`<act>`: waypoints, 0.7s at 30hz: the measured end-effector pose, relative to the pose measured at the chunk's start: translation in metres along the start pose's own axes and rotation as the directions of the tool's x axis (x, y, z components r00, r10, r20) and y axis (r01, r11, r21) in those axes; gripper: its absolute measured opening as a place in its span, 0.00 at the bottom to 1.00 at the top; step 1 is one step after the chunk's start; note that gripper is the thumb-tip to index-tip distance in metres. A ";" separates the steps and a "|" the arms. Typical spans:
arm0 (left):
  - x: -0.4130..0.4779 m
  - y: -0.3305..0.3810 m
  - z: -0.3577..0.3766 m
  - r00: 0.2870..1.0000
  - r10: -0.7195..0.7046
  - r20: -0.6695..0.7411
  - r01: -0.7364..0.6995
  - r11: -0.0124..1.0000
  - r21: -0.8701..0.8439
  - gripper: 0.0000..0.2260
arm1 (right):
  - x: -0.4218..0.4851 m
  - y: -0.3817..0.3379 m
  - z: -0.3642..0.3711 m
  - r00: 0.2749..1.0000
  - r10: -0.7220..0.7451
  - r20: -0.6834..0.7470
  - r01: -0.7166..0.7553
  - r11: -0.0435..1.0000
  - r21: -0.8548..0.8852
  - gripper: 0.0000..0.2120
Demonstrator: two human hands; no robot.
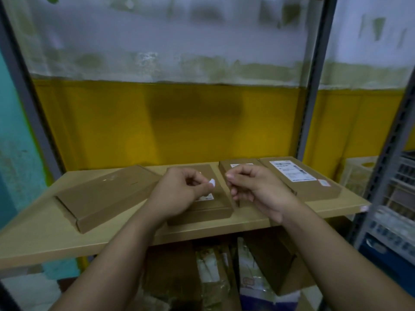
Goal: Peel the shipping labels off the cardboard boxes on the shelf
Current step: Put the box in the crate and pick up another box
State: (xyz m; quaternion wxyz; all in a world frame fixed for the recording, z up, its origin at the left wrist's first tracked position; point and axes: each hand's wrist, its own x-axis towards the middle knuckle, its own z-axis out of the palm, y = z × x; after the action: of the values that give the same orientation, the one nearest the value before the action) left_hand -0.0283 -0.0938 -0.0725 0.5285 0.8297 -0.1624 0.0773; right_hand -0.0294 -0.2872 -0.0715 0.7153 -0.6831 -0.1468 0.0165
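1. Nearest the camera, under the shelf (33,232), lie packages (213,277) and brown cartons (too dim and blurred to tell more).
2. Two bare forearms reach up over the shelf's front edge.
3. The left hand (179,191) is above the second box (202,209), counting from the left. Its thumb and forefinger pinch a small white scrap of label (212,182), and the other fingers are curled in.
4. A white remnant (207,197) sticks to that box's top, just beside the left hand.
5. The right hand (253,187) is close by, apart from the left hand. Its fingers are curled and the thumb tip is against the forefinger. I cannot tell whether anything is caught between them.
6. Behind the right hand lies the third box (226,168), with a strip of white label (241,164) showing at its far end.
7. The fourth box (314,191), farthest right, carries a whole printed label (289,170) and what looks like a small pink sticker (323,182).
8. The first box (105,194) lies askew at the left, with a plain brown top.
9. Behind stand grey metal posts (314,86) and a wall (179,120), yellow below and whitish above.
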 end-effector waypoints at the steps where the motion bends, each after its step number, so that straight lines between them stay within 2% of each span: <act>1: -0.003 0.002 -0.001 1.000 -0.014 -0.008 0.013 0.998 -0.056 0.04 | -0.003 -0.002 -0.003 1.000 0.005 0.023 -0.007 0.997 0.078 0.07; 4: -0.014 0.016 0.007 0.998 0.055 -0.044 -0.061 0.988 -0.140 0.03 | -0.012 -0.001 -0.001 0.986 -0.005 0.165 -0.042 0.959 0.280 0.22; 7: -0.029 0.040 0.019 0.980 0.183 -0.076 -0.197 0.946 -0.257 0.02 | -0.019 0.001 0.007 0.961 -0.061 0.271 -0.031 0.946 0.322 0.38; 12: -0.041 0.060 0.027 0.951 0.277 -0.137 -0.307 0.899 -0.312 0.08 | -0.026 -0.003 0.011 0.940 -0.159 0.302 0.034 0.923 0.382 0.51; 14: -0.042 0.061 0.027 0.948 0.287 -0.141 -0.318 0.895 -0.313 0.07 | -0.027 -0.003 0.007 0.948 -0.176 0.267 0.057 0.914 0.401 0.45; 17: -0.041 0.059 0.029 0.947 0.297 -0.122 -0.320 0.903 -0.288 0.06 | -0.028 -0.001 0.002 0.958 -0.181 0.221 0.074 0.904 0.421 0.27; 21: -0.039 0.051 0.022 0.946 0.323 -0.020 -0.321 0.928 -0.189 0.06 | -0.032 0.001 0.004 0.975 -0.167 0.145 0.099 0.917 0.387 0.17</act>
State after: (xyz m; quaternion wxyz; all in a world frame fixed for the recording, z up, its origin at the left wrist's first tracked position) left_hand -0.0834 -0.1259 -0.0505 0.5841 0.7382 -0.3059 0.1422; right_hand -0.0609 -0.2909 -0.0784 0.8170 -0.5170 -0.2494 0.0556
